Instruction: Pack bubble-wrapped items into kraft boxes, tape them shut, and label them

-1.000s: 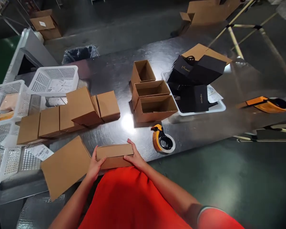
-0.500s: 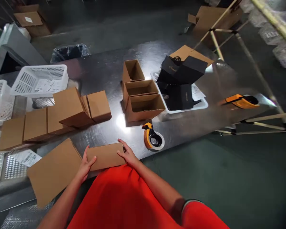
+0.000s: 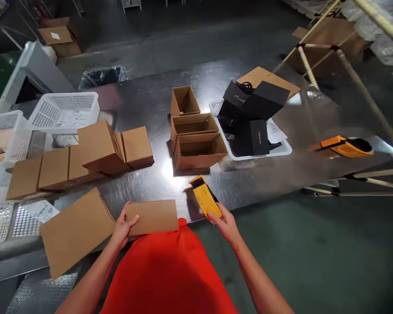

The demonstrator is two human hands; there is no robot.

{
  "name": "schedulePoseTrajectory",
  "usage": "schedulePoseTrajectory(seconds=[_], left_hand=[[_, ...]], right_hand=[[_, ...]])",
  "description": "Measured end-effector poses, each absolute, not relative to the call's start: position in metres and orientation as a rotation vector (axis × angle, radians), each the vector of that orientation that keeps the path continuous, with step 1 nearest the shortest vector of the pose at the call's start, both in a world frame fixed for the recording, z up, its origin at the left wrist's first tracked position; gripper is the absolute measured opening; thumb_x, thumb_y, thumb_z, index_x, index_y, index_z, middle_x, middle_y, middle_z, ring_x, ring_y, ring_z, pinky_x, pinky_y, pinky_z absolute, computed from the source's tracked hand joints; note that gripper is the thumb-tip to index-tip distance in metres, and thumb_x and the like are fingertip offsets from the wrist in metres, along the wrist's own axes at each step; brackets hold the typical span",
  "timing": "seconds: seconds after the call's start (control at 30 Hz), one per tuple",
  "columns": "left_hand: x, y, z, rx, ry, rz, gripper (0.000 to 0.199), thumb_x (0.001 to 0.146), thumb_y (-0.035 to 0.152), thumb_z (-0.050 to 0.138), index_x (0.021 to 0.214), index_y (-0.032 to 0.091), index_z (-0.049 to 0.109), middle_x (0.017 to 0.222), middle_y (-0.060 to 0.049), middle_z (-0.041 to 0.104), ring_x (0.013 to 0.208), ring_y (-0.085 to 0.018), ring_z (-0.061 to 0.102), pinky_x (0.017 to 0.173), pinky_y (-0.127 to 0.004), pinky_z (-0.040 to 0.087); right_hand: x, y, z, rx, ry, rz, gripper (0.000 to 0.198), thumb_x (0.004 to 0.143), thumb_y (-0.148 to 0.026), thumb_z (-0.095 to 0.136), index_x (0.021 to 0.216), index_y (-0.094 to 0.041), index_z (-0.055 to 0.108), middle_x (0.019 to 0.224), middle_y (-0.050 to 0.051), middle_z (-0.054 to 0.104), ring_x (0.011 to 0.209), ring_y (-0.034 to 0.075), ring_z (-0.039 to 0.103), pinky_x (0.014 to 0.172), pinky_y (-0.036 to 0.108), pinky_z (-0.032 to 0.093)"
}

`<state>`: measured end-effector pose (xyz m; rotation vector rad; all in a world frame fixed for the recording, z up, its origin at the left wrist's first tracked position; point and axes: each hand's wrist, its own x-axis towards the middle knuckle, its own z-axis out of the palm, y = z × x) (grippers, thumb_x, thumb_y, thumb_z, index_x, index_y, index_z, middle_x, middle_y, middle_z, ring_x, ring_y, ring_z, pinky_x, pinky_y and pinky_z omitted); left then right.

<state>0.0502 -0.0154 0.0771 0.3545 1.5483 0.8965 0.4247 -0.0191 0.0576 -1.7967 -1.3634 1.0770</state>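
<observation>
My left hand point(image 3: 124, 226) grips the left end of a brown cardboard box point(image 3: 153, 215) at the table's near edge, thumb on its upper face. To the right of that box, my right hand point(image 3: 225, 223) holds a yellow tape dispenser point(image 3: 205, 199) by its lower end, lifted off the metal table. Its dark end points up and to the left. A larger flat piece of cardboard point(image 3: 77, 233) lies left of my left hand, sticking out past the table edge.
Several closed boxes point(image 3: 54, 170) stand in a row at left, near white baskets point(image 3: 65, 109). Three open boxes point(image 3: 201, 152) are mid-table. A white basket point(image 3: 249, 158) of black boxes point(image 3: 252, 137) sits farther right. Another orange dispenser point(image 3: 345, 147) lies at far right.
My right hand has let go of the box, moved right and picked up the tape dispenser from the table. The left hand still holds the box. The view has shifted slightly.
</observation>
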Motion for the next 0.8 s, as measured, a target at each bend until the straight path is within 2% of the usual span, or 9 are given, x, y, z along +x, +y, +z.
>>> schedulePoseTrajectory(seconds=[0.07,0.13,0.23,0.33,0.47,0.57,0.63,0.7,0.8], left_hand=[[0.062,-0.013,0.077,0.369,1.528,0.896,0.098,0.055,0.035,0.090,0.142,0.030,0.045,0.123,-0.007,0.064,0.094,-0.020,0.067,0.077,-0.029,0.058],[0.068,-0.010,0.074,0.371,1.509,0.898,0.100,0.055,0.035,0.090,0.143,0.030,0.042,0.124,-0.007,0.065,0.096,-0.021,0.067,0.077,-0.030,0.058],[0.069,-0.010,0.064,0.448,1.466,0.909,0.097,0.055,0.037,0.089,0.142,0.028,0.044,0.124,-0.007,0.067,0.102,-0.025,0.067,0.083,-0.034,0.057],[0.066,-0.012,0.054,0.534,1.430,0.956,0.097,0.054,0.041,0.088,0.140,0.023,0.047,0.121,-0.009,0.068,0.108,-0.029,0.065,0.091,-0.036,0.054],[0.055,-0.010,0.052,0.539,1.350,0.863,0.106,0.060,0.045,0.080,0.150,0.024,0.029,0.126,-0.011,0.066,0.112,-0.032,0.063,0.098,-0.044,0.050],[0.045,-0.007,0.067,0.801,1.558,0.808,0.087,0.068,0.045,0.073,0.145,0.023,0.040,0.144,-0.014,0.052,0.137,-0.034,0.043,0.116,-0.048,0.032],[0.045,-0.005,0.085,0.957,1.788,0.864,0.068,0.073,0.048,0.067,0.133,0.019,0.054,0.146,-0.016,0.049,0.141,-0.034,0.036,0.119,-0.049,0.026],[0.053,-0.005,0.104,0.867,1.757,0.873,0.054,0.078,0.054,0.061,0.115,0.016,0.064,0.131,-0.018,0.059,0.129,-0.034,0.049,0.111,-0.049,0.037],[0.072,-0.004,0.126,0.479,1.335,0.818,0.042,0.075,0.057,0.065,0.089,0.017,0.069,0.093,-0.011,0.070,0.089,-0.027,0.066,0.084,-0.041,0.053]], right_hand=[[0.412,-0.026,0.085,-1.605,-1.199,1.303,0.044,0.075,-0.059,0.063,0.094,-0.019,0.062,0.071,0.002,0.061,0.058,0.018,0.052,0.050,0.029,0.042],[0.383,-0.021,0.105,-1.464,-1.080,1.441,0.047,0.075,-0.066,0.061,0.076,-0.019,0.060,0.060,-0.001,0.052,0.052,0.013,0.042,0.046,0.026,0.033],[0.332,0.001,0.115,-1.335,-1.033,1.614,0.057,0.075,-0.075,0.054,0.056,-0.020,0.048,0.051,-0.003,0.039,0.049,0.011,0.032,0.044,0.026,0.025],[0.305,0.018,0.110,-1.266,-1.186,1.728,0.061,0.069,-0.078,0.057,0.052,-0.020,0.048,0.048,-0.004,0.036,0.047,0.010,0.029,0.044,0.025,0.021],[0.320,0.021,0.101,-1.235,-1.379,1.713,0.063,0.071,-0.079,0.055,0.053,-0.019,0.052,0.048,-0.003,0.037,0.047,0.010,0.031,0.044,0.025,0.020],[0.334,0.021,0.099,-1.251,-1.407,1.685,0.064,0.072,-0.080,0.053,0.052,-0.019,0.050,0.047,-0.003,0.036,0.046,0.010,0.031,0.045,0.026,0.020],[0.337,0.022,0.098,-1.262,-1.438,1.681,0.064,0.073,-0.080,0.052,0.053,-0.019,0.051,0.047,-0.003,0.036,0.046,0.010,0.031,0.045,0.026,0.021],[0.335,0.024,0.099,-1.270,-1.474,1.689,0.064,0.074,-0.080,0.050,0.055,-0.019,0.054,0.048,-0.002,0.038,0.046,0.011,0.033,0.045,0.026,0.022],[0.332,0.025,0.103,-1.290,-1.509,1.684,0.065,0.074,-0.081,0.049,0.054,-0.019,0.053,0.048,-0.002,0.039,0.046,0.011,0.033,0.045,0.026,0.023]])
